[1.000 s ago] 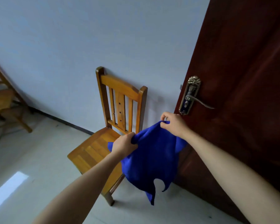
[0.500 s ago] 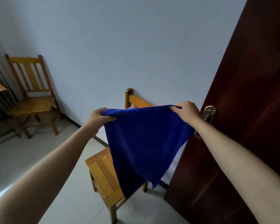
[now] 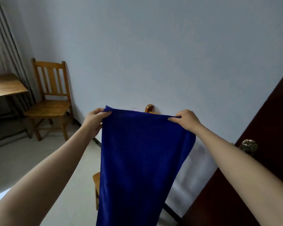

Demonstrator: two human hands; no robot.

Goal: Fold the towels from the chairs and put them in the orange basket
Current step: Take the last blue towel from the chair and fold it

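A dark blue towel hangs spread out in front of me, its top edge stretched between both hands. My left hand pinches the towel's top left corner. My right hand pinches the top right corner. The cloth drops straight down past the bottom of the frame. Behind it stands a wooden chair, mostly hidden; only the tip of its backrest and a corner of its seat show. No orange basket is in view.
A second wooden chair stands against the wall at the left, beside a wooden table and a grey curtain. A dark brown door with a brass handle is at the right. Pale tiled floor lies below.
Both hands have lifted the towel off the near chair and pulled its top edge out wide and flat. My view has tilted upward, bringing the left chair and table into sight.
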